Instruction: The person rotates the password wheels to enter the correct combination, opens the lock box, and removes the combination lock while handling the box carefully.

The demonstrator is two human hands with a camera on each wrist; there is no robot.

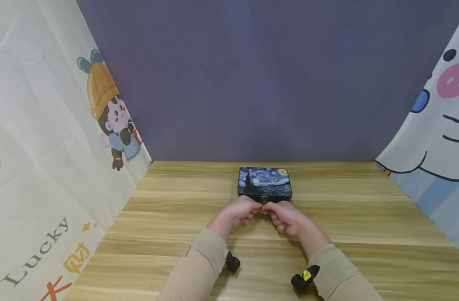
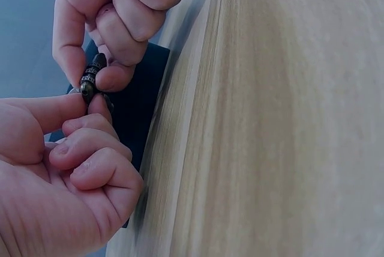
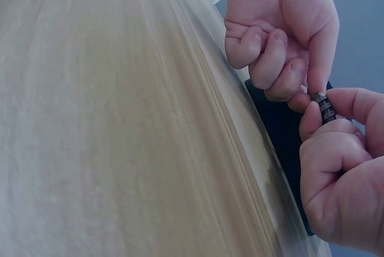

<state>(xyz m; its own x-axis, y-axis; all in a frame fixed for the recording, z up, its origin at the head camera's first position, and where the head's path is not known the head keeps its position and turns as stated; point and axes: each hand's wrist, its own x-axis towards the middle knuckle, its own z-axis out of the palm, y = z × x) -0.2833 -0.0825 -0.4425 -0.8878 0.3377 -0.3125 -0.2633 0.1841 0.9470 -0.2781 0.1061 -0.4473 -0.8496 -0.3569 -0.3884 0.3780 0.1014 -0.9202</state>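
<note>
A tin box (image 1: 267, 182) with a swirling blue night-sky painting on its lid lies closed on the table, its brass clasp (image 1: 264, 199) facing me. At that clasp is a small dark combination padlock (image 2: 91, 78) with a row of number dials. My left hand (image 1: 244, 210) pinches one end of the padlock between thumb and forefinger, the other fingers curled in. From the opposite side, my right hand (image 1: 286, 215) grips its dial part with thumb and forefinger. In both wrist views the fingertips almost meet around the padlock, covering some of it, with the box's dark front behind.
The wood-grain table (image 1: 169, 234) reaches back to a dark blue-grey partition (image 1: 252, 83). Printed cloth hangs at the left (image 1: 45, 125) and right (image 1: 432, 159) sides. Black wrist camera mounts (image 1: 232, 262) stick out from both sleeves, low over the table.
</note>
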